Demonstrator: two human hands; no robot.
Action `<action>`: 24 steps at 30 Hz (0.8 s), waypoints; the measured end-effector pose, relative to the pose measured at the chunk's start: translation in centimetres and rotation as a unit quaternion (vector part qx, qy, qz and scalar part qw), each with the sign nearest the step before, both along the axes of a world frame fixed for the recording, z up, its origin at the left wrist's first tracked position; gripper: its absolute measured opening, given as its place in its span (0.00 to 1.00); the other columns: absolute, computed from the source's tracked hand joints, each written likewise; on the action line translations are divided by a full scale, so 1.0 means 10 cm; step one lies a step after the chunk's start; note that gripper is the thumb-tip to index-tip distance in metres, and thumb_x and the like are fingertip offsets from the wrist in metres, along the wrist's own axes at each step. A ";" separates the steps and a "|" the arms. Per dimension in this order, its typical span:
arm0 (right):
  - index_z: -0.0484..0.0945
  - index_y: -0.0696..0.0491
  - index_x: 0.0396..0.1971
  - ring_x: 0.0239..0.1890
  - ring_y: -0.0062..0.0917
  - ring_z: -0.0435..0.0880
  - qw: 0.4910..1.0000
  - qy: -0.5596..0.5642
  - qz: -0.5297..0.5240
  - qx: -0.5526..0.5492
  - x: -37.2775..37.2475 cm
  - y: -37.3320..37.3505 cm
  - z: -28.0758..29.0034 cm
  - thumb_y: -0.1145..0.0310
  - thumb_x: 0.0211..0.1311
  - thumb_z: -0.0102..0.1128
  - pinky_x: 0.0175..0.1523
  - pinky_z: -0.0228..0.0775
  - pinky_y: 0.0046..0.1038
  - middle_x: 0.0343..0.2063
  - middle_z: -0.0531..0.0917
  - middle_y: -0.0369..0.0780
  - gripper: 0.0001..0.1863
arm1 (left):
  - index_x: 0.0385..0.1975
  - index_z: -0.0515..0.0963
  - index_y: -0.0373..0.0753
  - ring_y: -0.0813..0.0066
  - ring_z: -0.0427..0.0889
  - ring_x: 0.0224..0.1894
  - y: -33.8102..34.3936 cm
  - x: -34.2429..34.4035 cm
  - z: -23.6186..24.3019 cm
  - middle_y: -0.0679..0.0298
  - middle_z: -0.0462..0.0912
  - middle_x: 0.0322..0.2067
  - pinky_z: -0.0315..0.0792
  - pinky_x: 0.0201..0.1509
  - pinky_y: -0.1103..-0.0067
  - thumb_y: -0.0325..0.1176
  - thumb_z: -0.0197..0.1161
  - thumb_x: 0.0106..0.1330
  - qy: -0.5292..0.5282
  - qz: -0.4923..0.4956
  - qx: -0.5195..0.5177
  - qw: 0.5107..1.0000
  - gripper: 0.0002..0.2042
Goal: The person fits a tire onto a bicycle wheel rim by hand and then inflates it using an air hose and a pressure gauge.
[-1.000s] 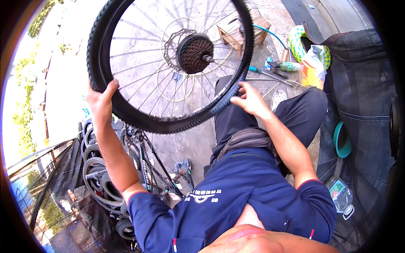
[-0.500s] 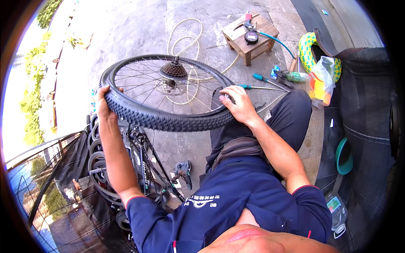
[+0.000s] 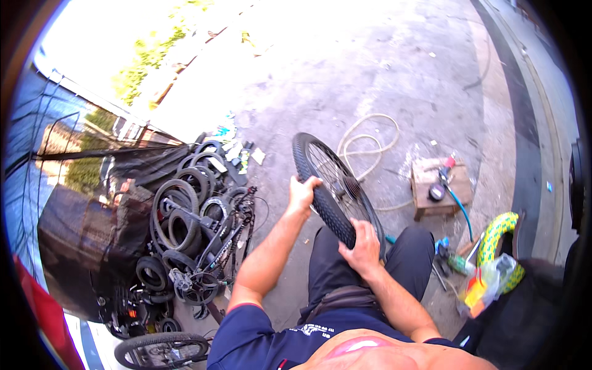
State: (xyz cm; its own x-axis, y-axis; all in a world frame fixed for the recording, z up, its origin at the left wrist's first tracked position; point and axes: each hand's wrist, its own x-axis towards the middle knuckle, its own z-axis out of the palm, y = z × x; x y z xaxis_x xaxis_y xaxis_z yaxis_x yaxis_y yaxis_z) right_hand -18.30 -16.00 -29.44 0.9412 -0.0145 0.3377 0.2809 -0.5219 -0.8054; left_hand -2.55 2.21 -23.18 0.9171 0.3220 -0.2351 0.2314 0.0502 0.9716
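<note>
A bicycle wheel with a knobbly black tyre stands tilted upright in front of my knees. Its cassette faces to the right. My left hand is closed around the tyre's left side, with the thumb over the rim. Lower down, near my lap, my right hand grips the tyre, its fingers lying across the tread. The lower end of the wheel comes down between my thighs, where part of it is hidden by my right hand.
At right stands a small wooden stool bearing an inflator gun with a gauge and a blue hose. A pale hose lies coiled ahead. Old tyres and a bike frame are heaped left. A plastic bag lies right.
The wheel has turned from lying nearly flat to standing steeply, its cassette now facing right. Both hands have kept hold of it. The view has swung left, showing more of the tyre heap.
</note>
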 end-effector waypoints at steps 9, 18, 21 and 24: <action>0.70 0.56 0.63 0.52 0.42 0.78 0.981 0.022 0.155 -0.115 0.36 0.26 0.04 0.70 0.43 0.78 0.55 0.74 0.41 0.46 0.76 0.46 0.42 | 0.39 0.74 0.35 0.57 0.85 0.30 0.57 -0.26 -0.42 0.52 0.84 0.28 0.83 0.40 0.61 0.40 0.61 0.67 0.047 0.091 -0.187 0.977 0.13; 0.78 0.57 0.38 0.44 0.45 0.86 0.944 -0.025 0.203 -0.259 1.75 -0.28 0.39 0.74 0.51 0.69 0.48 0.82 0.45 0.37 0.83 0.48 0.14 | 0.64 0.67 0.33 0.59 0.81 0.51 0.39 -0.62 -0.08 0.54 0.78 0.53 0.76 0.59 0.60 0.38 0.69 0.66 0.026 0.143 0.007 0.989 0.29; 0.79 0.56 0.38 0.45 0.43 0.87 0.923 -0.004 0.228 -0.310 1.81 -0.49 0.37 0.66 0.49 0.77 0.47 0.82 0.44 0.37 0.85 0.47 0.19 | 0.70 0.62 0.35 0.51 0.72 0.65 0.16 -0.92 0.00 0.47 0.65 0.67 0.71 0.66 0.61 0.39 0.80 0.52 -0.114 0.030 0.523 0.844 0.46; 0.76 0.57 0.39 0.49 0.43 0.84 0.920 -0.027 0.271 -0.280 1.77 -0.67 0.37 0.68 0.54 0.73 0.53 0.79 0.42 0.40 0.83 0.47 0.17 | 0.71 0.67 0.42 0.46 0.70 0.66 -0.06 -0.78 0.32 0.51 0.70 0.65 0.64 0.73 0.59 0.39 0.82 0.46 -0.170 -0.147 0.666 0.712 0.47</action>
State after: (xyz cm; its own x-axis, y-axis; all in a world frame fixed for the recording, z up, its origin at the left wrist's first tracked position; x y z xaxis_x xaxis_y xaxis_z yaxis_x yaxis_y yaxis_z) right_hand -0.61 -22.65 -25.77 0.7402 0.6431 0.1963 0.6546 -0.6224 -0.4291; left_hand -10.31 1.59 -20.01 0.9219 -0.1647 0.3507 -0.2172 -0.9693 0.1156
